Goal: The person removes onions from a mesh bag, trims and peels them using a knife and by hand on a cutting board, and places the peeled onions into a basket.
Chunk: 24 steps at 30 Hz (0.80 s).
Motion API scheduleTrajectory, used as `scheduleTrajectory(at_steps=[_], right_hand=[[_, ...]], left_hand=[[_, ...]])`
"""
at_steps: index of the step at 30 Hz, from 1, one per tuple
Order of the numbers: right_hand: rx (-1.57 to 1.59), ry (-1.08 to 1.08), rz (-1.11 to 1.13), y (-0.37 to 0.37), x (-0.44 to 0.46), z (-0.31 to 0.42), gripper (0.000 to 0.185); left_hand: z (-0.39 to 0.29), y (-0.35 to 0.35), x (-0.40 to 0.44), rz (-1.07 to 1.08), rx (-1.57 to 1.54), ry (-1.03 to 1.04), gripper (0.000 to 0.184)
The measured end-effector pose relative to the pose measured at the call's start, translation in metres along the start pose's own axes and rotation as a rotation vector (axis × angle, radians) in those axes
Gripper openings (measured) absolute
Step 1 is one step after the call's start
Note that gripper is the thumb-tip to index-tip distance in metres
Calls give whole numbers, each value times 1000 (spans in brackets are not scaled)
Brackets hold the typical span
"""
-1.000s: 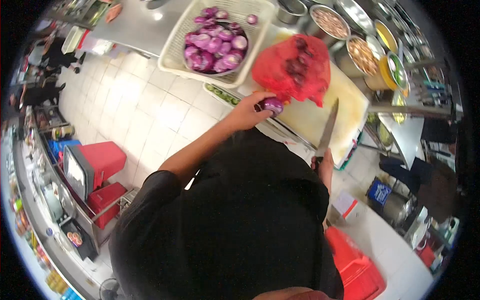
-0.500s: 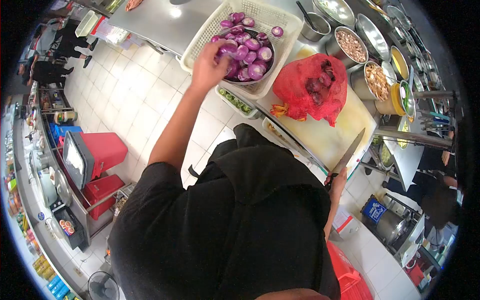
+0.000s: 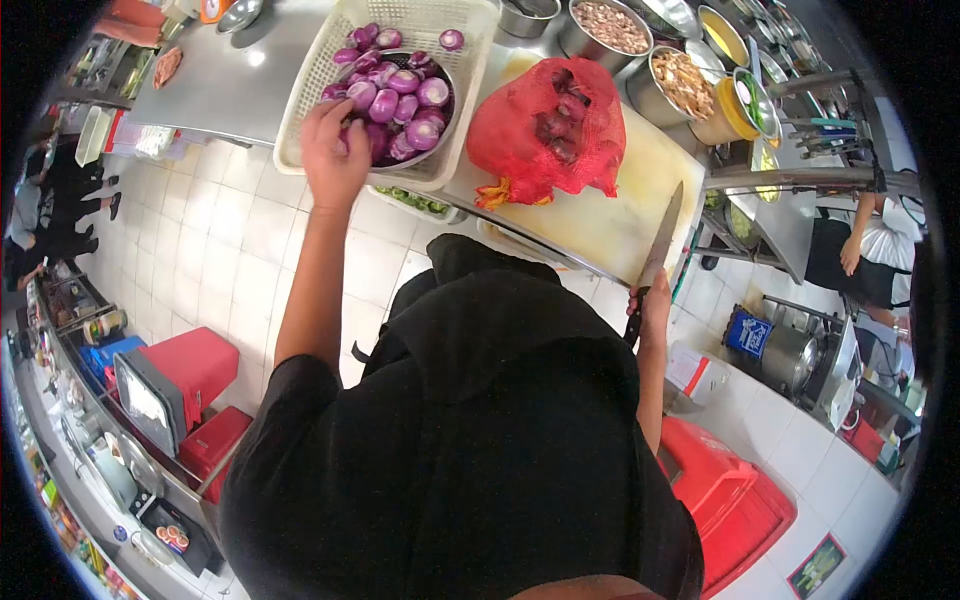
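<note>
My left hand [image 3: 335, 160] is at the near left edge of a metal bowl [image 3: 447, 112] heaped with peeled purple onions [image 3: 385, 105]. Its bent fingers look apart beside the onions, and I make out nothing held in them. The bowl stands inside a cream perforated plastic basket [image 3: 478, 50], where a single onion [image 3: 451, 40] lies outside the bowl. My right hand [image 3: 654, 305] is closed around the black handle of a kitchen knife [image 3: 664, 232]. The knife's blade points away over the right end of a yellowed cutting board [image 3: 600, 235].
A red mesh sack [image 3: 515, 135] with dark red onions inside sits on the board. Behind it are pots of chopped food [image 3: 612, 27]. Below the counter edge is a tray of green vegetables [image 3: 412, 203]. A red bin [image 3: 725, 500] stands at my right; another person [image 3: 870, 240] is at far right.
The view has swung, so the counter appears shifted left. My left hand has moved from over the onions to the bowl's near left edge. My right hand keeps its hold on the knife.
</note>
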State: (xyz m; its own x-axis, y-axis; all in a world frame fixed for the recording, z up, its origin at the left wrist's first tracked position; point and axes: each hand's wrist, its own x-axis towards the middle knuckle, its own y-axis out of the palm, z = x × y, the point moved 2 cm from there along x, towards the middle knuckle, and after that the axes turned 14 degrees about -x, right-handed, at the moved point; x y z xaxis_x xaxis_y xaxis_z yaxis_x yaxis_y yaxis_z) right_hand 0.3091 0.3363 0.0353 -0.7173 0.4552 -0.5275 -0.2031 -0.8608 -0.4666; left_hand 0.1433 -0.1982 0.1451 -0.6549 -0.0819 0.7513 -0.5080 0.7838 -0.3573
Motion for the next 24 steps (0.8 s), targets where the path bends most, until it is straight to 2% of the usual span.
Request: scheduleTrajectory(at_steps=[4,6,9,13,17,20,22,24], right_hand=[[32,47,6,0,-1,3,52],[30,26,-5,1,-2,6,53],[14,22,-36,0,-2,5,52],[64,-35,-1,-3,-1,0,48],[-60,-65,36,0,-19,3,45],[-17,-8,184,-1,-34,0,45],[19,33,147,-20,-30,-14,46],[85,96,102,-46,-22,-28,46]], left_hand=[[-44,60,6,192,-280,5,26],[-69,98,5,353,-453,-71,25],[-75,163,-2,574,-493,-49,26],[-68,232,-9,698,-341,-202,34],[-53,270,-17,674,-95,-242,43],[-36,289,-22,808,19,-363,40],[-42,286,-18,780,-71,-309,36],[-31,292,-22,790,-14,-351,35]])
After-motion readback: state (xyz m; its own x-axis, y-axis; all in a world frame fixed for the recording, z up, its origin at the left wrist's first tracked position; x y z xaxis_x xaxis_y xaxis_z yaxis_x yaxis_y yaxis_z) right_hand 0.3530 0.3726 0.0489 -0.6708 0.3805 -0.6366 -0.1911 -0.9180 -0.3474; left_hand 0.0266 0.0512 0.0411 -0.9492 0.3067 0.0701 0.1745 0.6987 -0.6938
